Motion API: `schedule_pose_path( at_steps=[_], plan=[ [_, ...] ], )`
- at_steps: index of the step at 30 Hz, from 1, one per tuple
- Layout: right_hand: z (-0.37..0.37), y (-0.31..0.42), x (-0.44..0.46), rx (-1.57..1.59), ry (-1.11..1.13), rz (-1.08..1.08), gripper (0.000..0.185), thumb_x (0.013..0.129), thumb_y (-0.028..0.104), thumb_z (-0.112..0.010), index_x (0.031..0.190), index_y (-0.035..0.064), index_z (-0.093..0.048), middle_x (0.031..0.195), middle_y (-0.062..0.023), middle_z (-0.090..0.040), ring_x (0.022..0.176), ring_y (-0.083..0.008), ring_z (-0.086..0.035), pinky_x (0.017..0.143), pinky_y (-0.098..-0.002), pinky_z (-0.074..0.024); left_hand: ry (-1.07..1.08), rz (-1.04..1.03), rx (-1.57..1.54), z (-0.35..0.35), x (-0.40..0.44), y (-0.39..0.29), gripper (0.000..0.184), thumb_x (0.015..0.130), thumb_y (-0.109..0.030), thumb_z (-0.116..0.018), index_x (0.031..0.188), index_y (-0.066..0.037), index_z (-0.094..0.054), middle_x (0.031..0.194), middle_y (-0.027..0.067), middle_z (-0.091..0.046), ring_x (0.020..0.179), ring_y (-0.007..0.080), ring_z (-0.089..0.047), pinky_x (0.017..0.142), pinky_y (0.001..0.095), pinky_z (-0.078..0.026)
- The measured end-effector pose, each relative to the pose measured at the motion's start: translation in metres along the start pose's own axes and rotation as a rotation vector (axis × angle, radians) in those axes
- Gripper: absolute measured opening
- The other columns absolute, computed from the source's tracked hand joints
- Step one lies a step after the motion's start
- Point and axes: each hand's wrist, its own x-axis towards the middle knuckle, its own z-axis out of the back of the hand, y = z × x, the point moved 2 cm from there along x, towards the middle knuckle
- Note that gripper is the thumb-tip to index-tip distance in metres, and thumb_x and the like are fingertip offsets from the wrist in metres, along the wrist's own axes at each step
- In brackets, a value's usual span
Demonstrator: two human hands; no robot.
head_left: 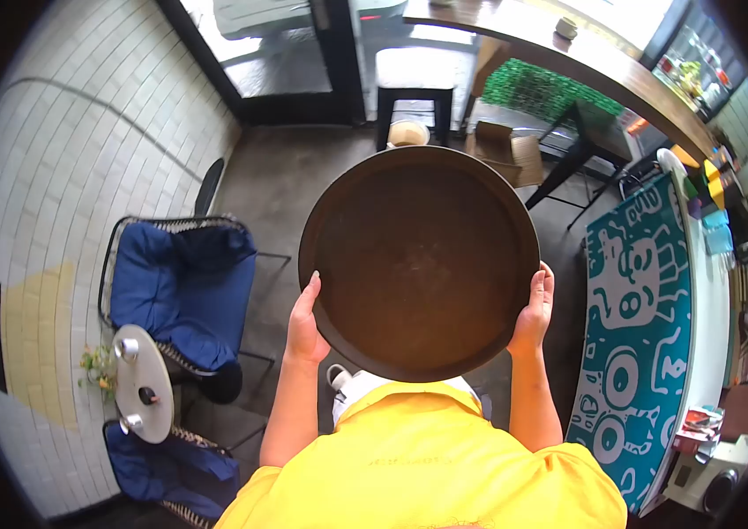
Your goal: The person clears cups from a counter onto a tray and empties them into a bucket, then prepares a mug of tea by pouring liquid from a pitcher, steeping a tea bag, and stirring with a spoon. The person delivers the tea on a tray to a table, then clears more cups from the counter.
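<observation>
A large round dark brown serving tray (418, 264) is held out flat in front of my body, its bare upper face towards the camera. My left hand (305, 328) grips the lower left rim, with the thumb on top and the other fingers hidden underneath. On the opposite side, my right hand (534, 309) is closed round the rim, thumb over the edge and fingers partly hidden beneath. Nothing lies on the tray.
To the left stand a blue-cushioned chair (184, 286) and a small round table (155, 397) with cups. A counter with a teal patterned front (630, 353) runs along the right. Ahead are a white-topped stool (414, 69), a cardboard box (502, 152) and a wooden bar (603, 72).
</observation>
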Motion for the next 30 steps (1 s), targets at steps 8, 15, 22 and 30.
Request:
schedule_pose_path(
  at_steps=[8,15,22,30],
  plan=[
    [0.038,0.035,0.069,-0.029,-0.081,0.103,0.027,0.099,0.026,-0.049,0.122,0.0125,-0.044,0.115,-0.0021,-0.055,0.105,-0.0114,-0.052,0.092,-0.0252,-0.0414,0.067,0.103,0.204,-0.1,0.09,0.013,0.071,0.095,-0.058,-0.037,0.135,0.0,-0.043,0.136,0.01,-0.049,0.123,0.023,-0.048,0.103,0.0368,-0.039],
    [0.006,0.027,0.21,-0.28,0.066,0.103,0.034,0.101,0.035,-0.044,0.118,0.0073,-0.051,0.105,-0.0022,-0.059,0.099,-0.0094,-0.053,0.089,-0.0225,-0.0412,-0.196,-0.021,0.394,-0.104,0.195,-0.01,0.084,0.089,-0.066,-0.041,0.139,0.001,-0.038,0.142,0.0101,-0.042,0.128,0.0228,-0.042,0.105,0.037,-0.036],
    [-0.08,0.056,0.405,-0.448,-0.046,0.144,0.027,0.096,0.027,-0.053,0.114,0.007,-0.057,0.101,-0.0056,-0.066,0.083,-0.0114,-0.063,0.073,-0.0233,-0.0453,-0.319,-0.09,0.493,-0.124,0.32,-0.08,0.091,0.085,-0.071,-0.043,0.13,0.007,-0.046,0.131,0.0125,-0.052,0.122,0.0218,-0.047,0.105,0.0362,-0.034],
    [-0.204,0.045,0.589,-0.662,0.242,0.088,0.04,0.092,0.032,-0.059,0.119,0.0032,-0.054,0.1,-0.0101,-0.066,0.078,-0.0149,-0.064,0.069,-0.0262,-0.0476,-0.462,-0.193,0.652,-0.138,0.384,-0.131,0.086,0.086,-0.071,-0.044,0.116,0.009,-0.054,0.118,0.0115,-0.057,0.112,0.0182,-0.049,0.101,0.0344,-0.035]
  ],
)
